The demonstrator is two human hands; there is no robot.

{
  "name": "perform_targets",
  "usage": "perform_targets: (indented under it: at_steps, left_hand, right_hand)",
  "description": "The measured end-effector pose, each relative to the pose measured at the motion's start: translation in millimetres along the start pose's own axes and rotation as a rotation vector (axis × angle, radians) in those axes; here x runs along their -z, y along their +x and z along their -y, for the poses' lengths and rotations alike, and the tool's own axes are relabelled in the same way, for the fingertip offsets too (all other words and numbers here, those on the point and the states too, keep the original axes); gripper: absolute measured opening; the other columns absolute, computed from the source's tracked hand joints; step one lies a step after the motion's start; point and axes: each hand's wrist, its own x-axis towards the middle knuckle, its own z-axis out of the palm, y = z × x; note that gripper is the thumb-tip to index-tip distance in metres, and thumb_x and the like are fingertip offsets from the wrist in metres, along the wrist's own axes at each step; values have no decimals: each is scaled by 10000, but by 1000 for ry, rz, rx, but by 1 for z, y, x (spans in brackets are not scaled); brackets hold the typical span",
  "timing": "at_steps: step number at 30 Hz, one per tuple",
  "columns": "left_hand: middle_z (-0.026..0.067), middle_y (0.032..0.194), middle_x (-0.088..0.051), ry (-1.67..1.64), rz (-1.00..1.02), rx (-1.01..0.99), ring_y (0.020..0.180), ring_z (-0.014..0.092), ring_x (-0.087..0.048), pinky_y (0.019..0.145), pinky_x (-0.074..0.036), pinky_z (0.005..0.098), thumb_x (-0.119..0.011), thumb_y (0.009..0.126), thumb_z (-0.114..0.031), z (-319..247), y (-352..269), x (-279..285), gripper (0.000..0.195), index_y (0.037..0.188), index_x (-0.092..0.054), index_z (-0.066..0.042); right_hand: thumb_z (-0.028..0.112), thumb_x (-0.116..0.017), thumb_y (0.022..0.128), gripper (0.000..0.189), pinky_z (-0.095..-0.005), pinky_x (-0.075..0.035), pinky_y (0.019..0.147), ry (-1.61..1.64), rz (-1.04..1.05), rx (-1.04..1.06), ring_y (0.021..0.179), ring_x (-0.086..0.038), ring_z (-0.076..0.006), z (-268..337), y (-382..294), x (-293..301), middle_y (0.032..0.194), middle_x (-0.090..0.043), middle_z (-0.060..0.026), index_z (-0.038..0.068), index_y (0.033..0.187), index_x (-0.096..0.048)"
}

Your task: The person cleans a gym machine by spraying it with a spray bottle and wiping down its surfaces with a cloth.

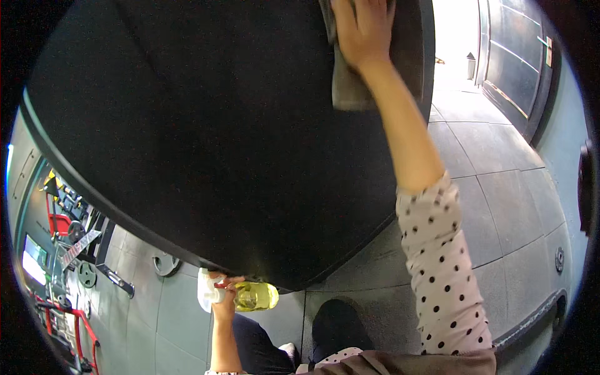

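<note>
A large black panel with a dark rim [211, 140] fills the view before me; what it belongs to I cannot tell. Near its upper right, my right hand [363, 35] lies flat with fingers spread on a grey-brown cloth [354, 91], pressing it against the black surface. The fingertips run up to the picture's top edge. Low at the panel's bottom edge, my left hand [226, 293] is closed around the neck of a spray bottle with a white head and yellow liquid [256, 296]. The bottle lies roughly sideways, its body pointing right.
Weight plates [166, 264] and red and black gym machines [79, 318] stand on the left. Grey floor tiles [511, 206] stretch to the right, towards a dark door [511, 61] beside a bright doorway. A dark curved edge [529, 321] shows at lower right.
</note>
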Motion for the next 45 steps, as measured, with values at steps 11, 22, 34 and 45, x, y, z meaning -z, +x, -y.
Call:
perform_targets:
  at_steps: [11,22,34,45]
  left_hand:
    - [111,872,-571,152,65,35,851,245,-605,793,-458,355,-483,743,-3,-6,5,15,345,1076,-394,-25]
    - [105,892,-555,101,80,106,857,265,-631,698,-469,293,-432,694,64,-22,-3,0,367,1039,-376,-46]
    - [160,877,-658,230,63,65,775,216,-597,806,-464,329,-419,623,68,-11,-1,16,419,1028,-388,-33]
    - [85,896,-525,93,101,58,827,268,-633,741,-497,363,-558,759,-33,-12,1,10,337,1058,-403,-38]
  right_hand:
    - [381,-347,946,627,-433,-125,1098,-90,723,-1360,1340,-171,-405,131,-406,148,1452,-168,-261,-23,1401,-198]
    - [201,-439,937,446,-423,-281,1049,-207,257,-202,1238,-395,-380,1,-230,83,1320,-420,-254,-64,1295,-398]
    - [326,-409,929,459,-476,-227,1048,-372,94,-185,1224,-393,-383,-24,-72,57,1275,-478,-198,114,1336,-397]
    - [290,-284,985,552,-406,-63,1110,-191,377,-1113,1379,-82,-329,31,-339,151,1482,-112,-207,-11,1419,-122]
